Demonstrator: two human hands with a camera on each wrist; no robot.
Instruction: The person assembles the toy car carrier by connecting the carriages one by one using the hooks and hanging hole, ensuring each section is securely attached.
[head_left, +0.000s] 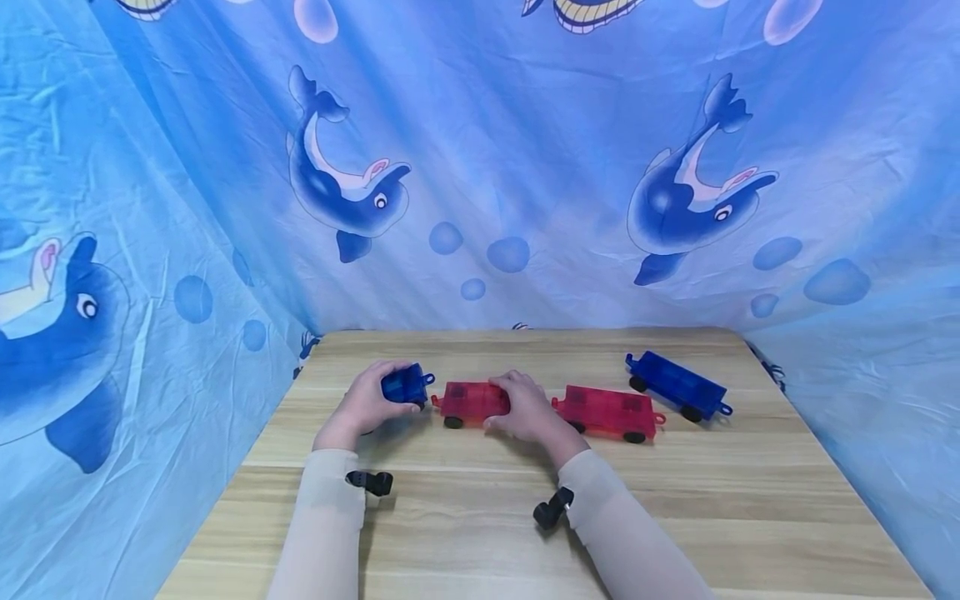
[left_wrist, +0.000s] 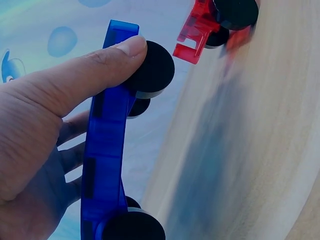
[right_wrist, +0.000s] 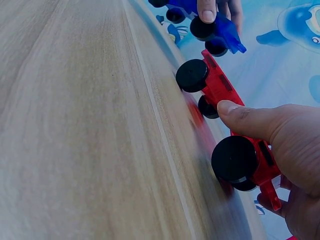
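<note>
My left hand (head_left: pixel 369 400) grips a blue toy train car (head_left: pixel 403 385) by its sides, thumb next to a black wheel. In the left wrist view the blue car is raised, its shadow on the wood below. My right hand (head_left: pixel 525 408) holds a red toy train car (head_left: pixel 463 402), thumb on the near side between the wheels; its wheels are close over the table in the right wrist view. A blue loop at the held blue car's right end is near the red car's hook, with a small gap between them. The fingers behind each car are partly hidden.
A second red train car (head_left: pixel 609 410) stands just right of my right hand, its hook pointing left and loop right. Behind it, a second blue train car (head_left: pixel 681 385) sits at an angle. The wooden table (head_left: pixel 465 517) ends at a blue dolphin-print curtain (head_left: pixel 510 183).
</note>
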